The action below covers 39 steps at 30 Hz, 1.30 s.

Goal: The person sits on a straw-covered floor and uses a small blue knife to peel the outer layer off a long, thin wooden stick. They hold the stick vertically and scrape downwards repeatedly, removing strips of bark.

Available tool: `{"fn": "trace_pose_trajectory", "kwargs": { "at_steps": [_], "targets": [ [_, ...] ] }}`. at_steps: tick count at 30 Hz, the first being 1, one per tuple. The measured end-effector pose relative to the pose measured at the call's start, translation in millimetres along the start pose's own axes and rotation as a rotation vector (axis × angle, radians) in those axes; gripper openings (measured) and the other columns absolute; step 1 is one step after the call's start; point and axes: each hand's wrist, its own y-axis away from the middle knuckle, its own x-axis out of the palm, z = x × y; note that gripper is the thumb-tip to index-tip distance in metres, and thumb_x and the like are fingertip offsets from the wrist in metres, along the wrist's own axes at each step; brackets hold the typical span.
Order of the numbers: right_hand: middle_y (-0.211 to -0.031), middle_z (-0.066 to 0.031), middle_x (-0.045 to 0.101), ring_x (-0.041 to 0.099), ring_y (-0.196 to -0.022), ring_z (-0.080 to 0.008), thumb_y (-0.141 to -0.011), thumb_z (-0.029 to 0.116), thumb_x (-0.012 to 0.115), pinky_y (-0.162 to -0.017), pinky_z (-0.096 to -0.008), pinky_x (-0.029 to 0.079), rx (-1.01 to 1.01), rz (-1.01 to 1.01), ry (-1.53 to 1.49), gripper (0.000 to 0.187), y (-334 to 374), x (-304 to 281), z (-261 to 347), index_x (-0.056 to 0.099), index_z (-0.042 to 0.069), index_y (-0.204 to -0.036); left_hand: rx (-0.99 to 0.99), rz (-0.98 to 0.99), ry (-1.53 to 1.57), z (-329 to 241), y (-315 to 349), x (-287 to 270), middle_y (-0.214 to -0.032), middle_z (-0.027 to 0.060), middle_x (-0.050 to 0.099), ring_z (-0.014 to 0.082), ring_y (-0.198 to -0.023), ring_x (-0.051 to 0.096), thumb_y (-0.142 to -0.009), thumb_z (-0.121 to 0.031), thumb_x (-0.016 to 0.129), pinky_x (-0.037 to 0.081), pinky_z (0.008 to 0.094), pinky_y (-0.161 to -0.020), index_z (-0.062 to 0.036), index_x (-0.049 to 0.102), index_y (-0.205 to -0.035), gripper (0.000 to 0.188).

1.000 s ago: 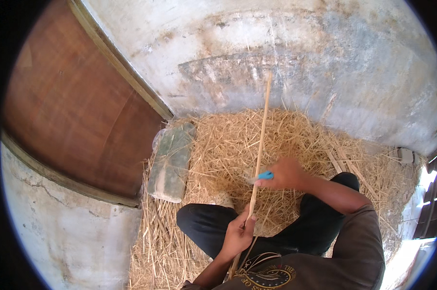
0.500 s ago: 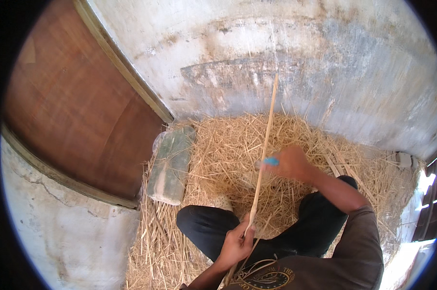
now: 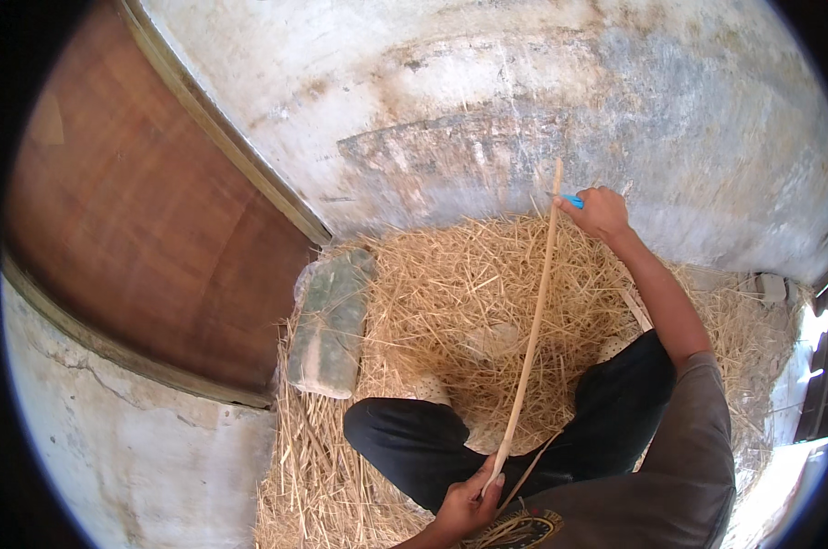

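A long, thin, pale wooden strip (image 3: 531, 343) slants up from my lap toward the wall. My left hand (image 3: 470, 502) grips its lower end, thumb pressed along it. Near the strip's upper end, my right hand (image 3: 599, 212) is closed round a blue-handled knife (image 3: 572, 200), whose small blade side meets the strip. Most of the handle is hidden in the fingers. A second thin strip (image 3: 529, 468) lies across my lap beside my left hand.
Loose straw-like shavings (image 3: 473, 284) cover the floor around my crossed legs. A greenish wrapped block (image 3: 332, 322) lies at left, beside a brown door panel (image 3: 167, 220). A stained white wall (image 3: 487, 110) rises ahead. A small grey block (image 3: 772, 287) sits at far right.
My right hand with the knife has moved up and away along the strip to near its far end. My left hand has shifted slightly down and right, and the strip's top leans farther right.
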Motion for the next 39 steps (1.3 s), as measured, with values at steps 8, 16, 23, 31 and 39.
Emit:
{"fn": "trace_pose_trajectory", "kwargs": {
  "at_steps": [8,16,23,31,39],
  "targets": [
    [-0.084,-0.0211,0.068,0.067,-0.086,-0.0336,-0.08,0.08,0.033,-0.072,-0.0462,0.051,0.497,-0.058,-0.145,0.089,-27,-14,-115,0.069,-0.001,-0.081,-0.781,0.172,0.941,37,41,-5,-0.064,-0.0012,0.047,0.0094,-0.056,0.041,-0.093,-0.015,0.057,0.036,0.0284,-0.051,-0.0066,0.064,-0.111,0.021],
    [-0.056,-0.021,0.057,0.059,-0.057,-0.0346,-0.081,0.077,0.042,-0.061,-0.0456,0.047,0.259,-0.04,-0.209,0.083,40,57,-75,0.058,0.0,-0.055,-0.159,0.03,0.323,7,-29,-17,-0.054,-0.005,0.043,0.0015,-0.043,0.039,-0.1,-0.019,0.045,0.033,0.018,-0.04,-0.0073,0.046,-0.137,0.038],
    [-0.047,-0.0095,0.049,0.05,-0.044,-0.0265,-0.079,0.068,0.057,-0.046,-0.0382,0.04,-0.524,-0.046,-0.385,0.063,113,17,51,0.062,0.008,-0.059,-0.064,0.082,0.488,-10,-80,-24,-0.052,-0.0012,0.045,0.0038,-0.035,0.036,-0.102,-0.02,0.041,0.031,0.0188,-0.035,-0.008,0.044,-0.139,0.039],
    [-0.04,-0.0071,0.045,0.051,-0.036,-0.0258,-0.072,0.073,0.06,-0.038,-0.0374,0.038,-0.694,0.081,-0.309,0.066,155,17,98,0.061,0.009,-0.056,0.113,-0.087,0.19,-8,-85,-19,-0.059,0.005,0.056,0.0061,-0.044,0.047,-0.098,-0.016,0.05,0.037,0.0225,-0.041,-0.0012,0.047,-0.134,0.039],
    [-0.04,-0.0061,0.047,0.051,-0.036,-0.024,-0.071,0.076,0.057,-0.037,-0.035,0.038,-0.707,0.074,-0.259,0.067,163,19,110,0.063,0.012,-0.056,0.2,-0.226,-0.274,-16,-77,-29,-0.06,0.0228,0.05,0.0262,-0.044,0.055,-0.089,-0.006,0.056,0.042,0.0328,-0.044,0.0031,0.05,-0.13,0.042]
  ]
}}
